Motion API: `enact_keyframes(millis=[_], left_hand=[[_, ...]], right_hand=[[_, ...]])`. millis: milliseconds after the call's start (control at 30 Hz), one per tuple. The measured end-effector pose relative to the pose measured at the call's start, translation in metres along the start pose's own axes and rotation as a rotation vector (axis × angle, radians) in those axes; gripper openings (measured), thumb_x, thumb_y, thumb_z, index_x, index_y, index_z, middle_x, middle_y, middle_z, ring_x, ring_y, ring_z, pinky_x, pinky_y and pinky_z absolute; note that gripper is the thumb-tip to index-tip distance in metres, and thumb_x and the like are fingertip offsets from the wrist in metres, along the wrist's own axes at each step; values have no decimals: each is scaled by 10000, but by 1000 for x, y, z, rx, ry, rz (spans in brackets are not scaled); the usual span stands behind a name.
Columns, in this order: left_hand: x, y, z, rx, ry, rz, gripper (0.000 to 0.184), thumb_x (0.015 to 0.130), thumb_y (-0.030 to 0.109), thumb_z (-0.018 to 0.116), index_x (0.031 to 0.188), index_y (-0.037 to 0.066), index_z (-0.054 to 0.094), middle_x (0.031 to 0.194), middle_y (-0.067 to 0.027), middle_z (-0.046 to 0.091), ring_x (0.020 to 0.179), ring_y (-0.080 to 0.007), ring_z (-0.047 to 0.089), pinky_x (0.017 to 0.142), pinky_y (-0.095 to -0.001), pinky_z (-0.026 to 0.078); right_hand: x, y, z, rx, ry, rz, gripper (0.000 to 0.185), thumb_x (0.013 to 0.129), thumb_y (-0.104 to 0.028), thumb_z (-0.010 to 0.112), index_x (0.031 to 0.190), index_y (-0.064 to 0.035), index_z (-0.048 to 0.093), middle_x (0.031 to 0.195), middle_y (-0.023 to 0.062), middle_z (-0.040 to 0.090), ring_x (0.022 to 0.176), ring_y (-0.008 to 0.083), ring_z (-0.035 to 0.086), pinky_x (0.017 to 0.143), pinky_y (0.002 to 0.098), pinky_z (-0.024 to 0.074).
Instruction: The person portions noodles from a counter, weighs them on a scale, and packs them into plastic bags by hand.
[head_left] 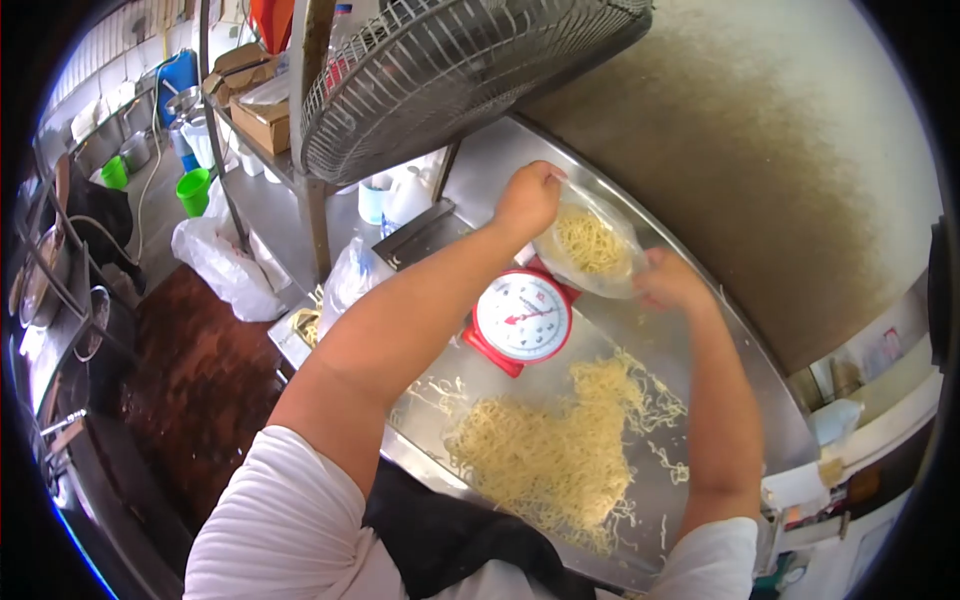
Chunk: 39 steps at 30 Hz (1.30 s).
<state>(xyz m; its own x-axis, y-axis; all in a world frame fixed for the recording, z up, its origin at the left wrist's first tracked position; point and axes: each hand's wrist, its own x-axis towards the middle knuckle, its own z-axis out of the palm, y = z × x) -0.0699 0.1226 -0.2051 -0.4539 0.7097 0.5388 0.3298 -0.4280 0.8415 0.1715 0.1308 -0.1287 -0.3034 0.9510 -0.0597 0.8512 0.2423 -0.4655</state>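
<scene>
A clear plastic bag [622, 268] with yellow noodles [590, 240] inside is stretched between my two hands, over the far side of the scale. My left hand [530, 203] pinches its upper left edge. At its lower right edge, the fingers of my right hand [670, 281] are closed on the plastic. Just nearer to me stands a red dial scale [522, 315] with a white face; whether the bag rests on its pan I cannot tell. Loose noodles [540, 450] lie in a broad heap on the metal worktop [650, 345], between my forearms.
A large fan [450, 80] hangs close above my left hand. The worktop has a raised metal rim [690, 260] at the far side. Another plastic bag [352, 285] sits left of my left forearm. Shelving with a cardboard box [262, 122] stands to the left.
</scene>
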Motion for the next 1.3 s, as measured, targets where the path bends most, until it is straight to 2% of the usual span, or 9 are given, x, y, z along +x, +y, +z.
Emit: enact_keyframes(millis=[167, 333, 633, 833, 867, 900, 1067, 1167, 1300], left_hand=[[15, 53, 9, -52, 122, 158, 198, 894, 132, 479, 935, 16, 634, 893, -173, 660, 895, -305, 628, 812, -383, 466], [43, 121, 28, -328, 147, 315, 186, 905, 184, 519, 910, 29, 622, 670, -43, 574, 610, -121, 530, 570, -311, 446], [-58, 180, -56, -476, -346, 3, 186, 922, 209, 538, 1005, 61, 614, 624, 3, 499, 437, -79, 402, 398, -245, 334], [-233, 72, -109, 107, -581, -30, 180, 962, 144, 507, 1030, 33, 631, 677, 35, 517, 563, -36, 453, 517, -203, 381], [-253, 65, -119, 161, -645, -150, 177, 951, 113, 506, 1044, 12, 618, 861, -93, 630, 772, -172, 590, 729, -305, 482], [-270, 64, -129, 9, -605, -788, 311, 894, 214, 617, 1134, 17, 584, 977, -105, 628, 865, -196, 594, 776, -345, 474], [-319, 34, -139, 221, -789, -238, 1221, 519, 491, 874, 1424, -26, 239, 1458, -232, 292, 1356, -344, 302, 1113, -445, 219], [-329, 15, -94, 429, -902, 129, 941, 636, 427, 824, 1335, -25, 385, 1392, -239, 381, 1300, -368, 371, 1063, -433, 309], [-337, -16, -47, 66, -699, -146, 303, 852, 264, 634, 1005, 6, 592, 1004, -159, 606, 983, -266, 577, 869, -384, 446]], right_hand=[[8, -15, -43, 691, 245, -107, 104, 874, -126, 497, 944, -118, 572, 663, 8, 529, 509, 122, 515, 433, 268, 421], [-38, -55, -103, 900, 513, -215, 89, 914, -204, 530, 965, -151, 581, 707, -50, 513, 530, 73, 480, 444, 231, 400], [-112, -2, -88, 906, 168, -258, 131, 900, -183, 550, 998, -109, 596, 685, -60, 499, 440, 12, 413, 374, 166, 348], [-182, 95, 85, 793, -306, 70, 36, 857, -81, 564, 888, -77, 582, 686, -21, 535, 485, 53, 474, 421, 207, 405], [-196, 106, 113, 832, -368, 113, 42, 857, -70, 555, 891, -70, 580, 690, -15, 534, 492, 56, 477, 430, 210, 415], [-205, 112, 128, 871, -444, 143, 49, 857, -58, 547, 894, -63, 578, 695, -9, 532, 498, 59, 480, 439, 212, 425], [-224, 104, 112, 1036, -383, 142, 115, 856, -28, 485, 913, -42, 584, 697, -17, 523, 527, 53, 488, 471, 207, 423], [-219, 89, 110, 980, -450, 77, 101, 873, -50, 514, 944, -37, 585, 689, -23, 513, 534, 51, 490, 482, 207, 430], [-220, 99, 107, 1007, -307, -14, 291, 852, -115, 631, 1116, -29, 545, 745, -3, 543, 594, 71, 525, 545, 227, 466]])
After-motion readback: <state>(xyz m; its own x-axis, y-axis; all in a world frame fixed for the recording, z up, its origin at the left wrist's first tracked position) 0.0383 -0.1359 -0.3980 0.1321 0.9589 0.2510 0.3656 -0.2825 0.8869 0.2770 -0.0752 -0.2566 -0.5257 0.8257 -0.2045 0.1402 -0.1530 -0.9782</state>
